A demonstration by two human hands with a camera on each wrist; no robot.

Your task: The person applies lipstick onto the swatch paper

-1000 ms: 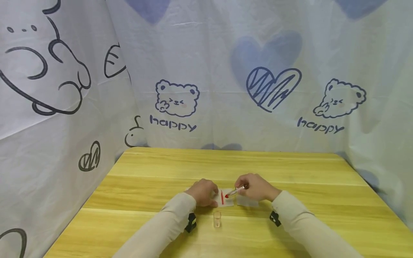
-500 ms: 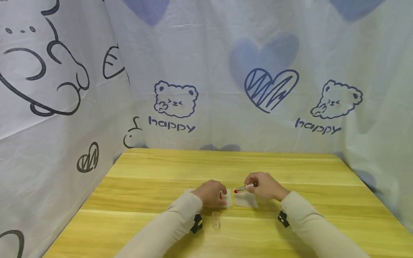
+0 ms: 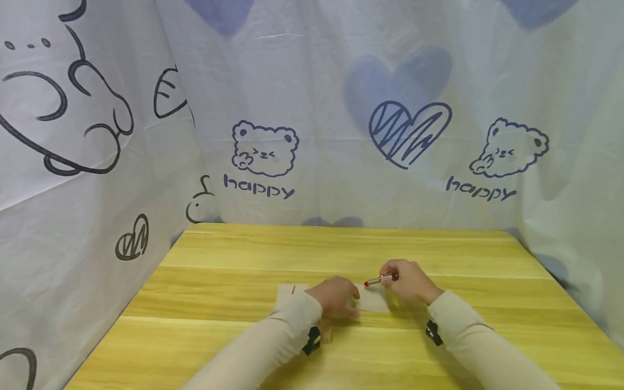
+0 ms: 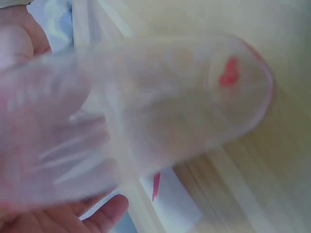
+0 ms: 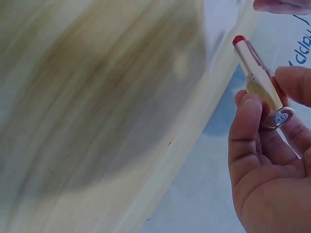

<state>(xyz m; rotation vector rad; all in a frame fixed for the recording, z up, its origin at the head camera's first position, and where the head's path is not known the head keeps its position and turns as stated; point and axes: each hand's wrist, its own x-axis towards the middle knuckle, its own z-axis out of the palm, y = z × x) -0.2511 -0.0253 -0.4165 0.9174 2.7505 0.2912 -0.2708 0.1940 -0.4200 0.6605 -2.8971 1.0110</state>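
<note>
My right hand point(image 3: 408, 279) pinches a lipstick point(image 3: 377, 280) with its red tip pointing left, over the far part of a white paper point(image 3: 374, 303). In the right wrist view the thumb and fingers hold the lipstick point(image 5: 262, 90) by its shiny base. My left hand point(image 3: 336, 297) lies palm down, its fingertips at that paper's left edge. Left of it shows another white paper point(image 3: 285, 297) with a short red stroke. A clear lipstick cap point(image 3: 327, 331) sits on the table, partly behind my left wrist; the cap point(image 4: 170, 102) looms large in the left wrist view, with a red spot.
The wooden table point(image 3: 219, 249) reaches back to a white curtain point(image 3: 322, 195) printed with bears and hearts. Another curtain hangs along the left side. Both wrists carry small black camera mounts, and the left one point(image 3: 312, 340) is beside the cap.
My left hand has slid right from the red-marked papers to the right paper, uncovering the leftmost paper. The lipstick in my right hand has moved right, away from the red stroke, over the right paper.
</note>
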